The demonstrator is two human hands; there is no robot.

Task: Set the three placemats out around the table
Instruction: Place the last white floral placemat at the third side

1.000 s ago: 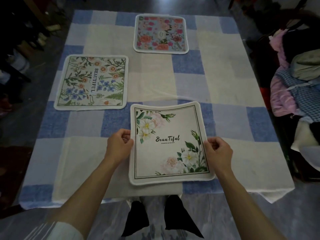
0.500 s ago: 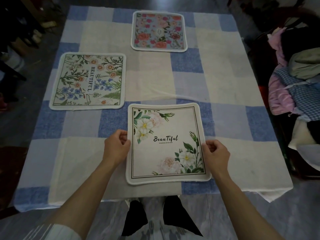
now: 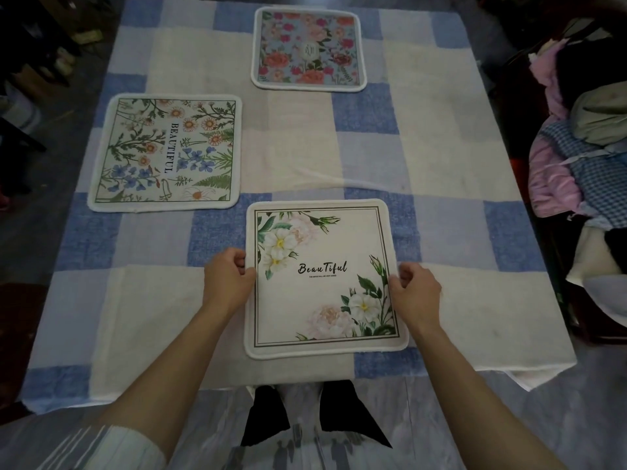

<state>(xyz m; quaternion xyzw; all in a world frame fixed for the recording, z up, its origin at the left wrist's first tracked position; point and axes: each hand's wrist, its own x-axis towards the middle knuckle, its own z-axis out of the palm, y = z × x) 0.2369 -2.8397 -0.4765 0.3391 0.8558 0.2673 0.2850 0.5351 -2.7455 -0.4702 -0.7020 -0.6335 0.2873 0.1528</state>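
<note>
Diff vs 1 s ago: the near placemat (image 3: 322,276) was slightly skewed, with its far edge tilted. It now lies flat and squarer to the checks of the tablecloth (image 3: 441,157). Versus 0.5 s ago there is barely any change, and it sits in the same spot. The left placemat (image 3: 166,152) and the far placemat (image 3: 308,49) have not moved on the cloth.

Hands are where they were:
- The left hand (image 3: 227,283) is at the near placemat's left edge, fingers curled, thumb over the white border, pinching it.
- The right hand (image 3: 415,293) is at the right edge, fingers curled, thumb on the border, also pinching.

Positions:
- The near placemat is centred on the person's side, flat on the cloth.
- The left placemat is on the left side, its text running sideways.
- The far placemat is at the far side, roughly in line with the near one.

Edges:
- The near placemat's near edge sits just inside the table's near edge, with a strip of cloth showing between them.
- Its far-left corner is near the left placemat's near-right corner, with a narrow gap and no contact.
- The left placemat's outer edge is close to the table's left edge.
- A raised crease in the cloth (image 3: 356,184) runs just beyond the near placemat's far edge.

Room:
- Bare cloth runs from the near placemat's right edge out to the table's right edge, and up the whole right side.
- There is also bare cloth between the near and far placemats.
- A pile of clothes (image 3: 583,147) sits past the right edge, off the table.
</note>
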